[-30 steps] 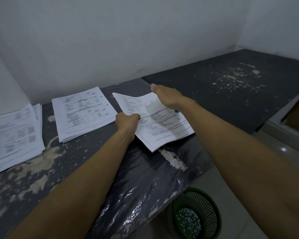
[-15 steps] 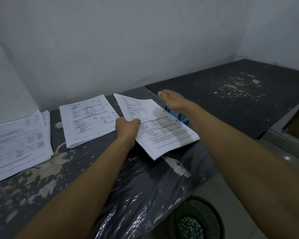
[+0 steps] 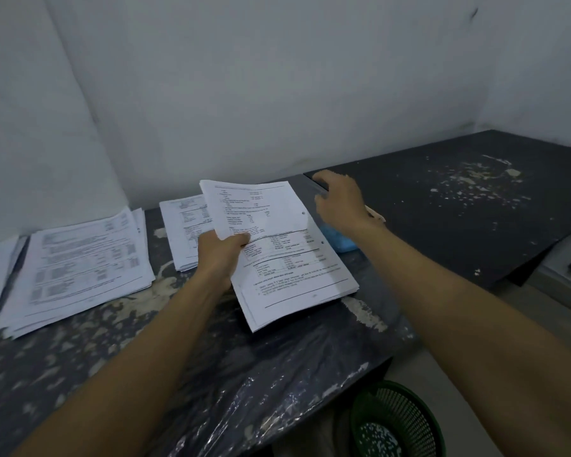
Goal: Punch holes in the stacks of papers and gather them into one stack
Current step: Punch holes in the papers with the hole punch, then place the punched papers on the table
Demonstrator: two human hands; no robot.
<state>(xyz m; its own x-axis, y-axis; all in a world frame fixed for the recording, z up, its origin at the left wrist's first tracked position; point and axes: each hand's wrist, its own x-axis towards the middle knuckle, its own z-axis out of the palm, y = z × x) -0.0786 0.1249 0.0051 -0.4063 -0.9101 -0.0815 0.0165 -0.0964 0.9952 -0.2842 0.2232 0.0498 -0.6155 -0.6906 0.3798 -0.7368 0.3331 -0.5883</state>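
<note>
the left hand (image 3: 223, 250) grips the left edge of a printed paper stack (image 3: 279, 249), thumb on top, its far end tilted up; two punched holes show along the stack's right edge. just right of that stack, the right hand (image 3: 338, 204) hovers with fingers spread loosely above a blue object (image 3: 338, 240). left of the left hand, two more paper stacks (image 3: 86, 268) lie flat on the dark worn table (image 3: 211, 357). below the right forearm stands a green basket (image 3: 396, 423).

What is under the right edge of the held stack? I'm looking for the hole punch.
A blue object pokes out beyond the held stack, below the right hand. Most of it is covered, so I cannot confirm it is the punch.
</note>
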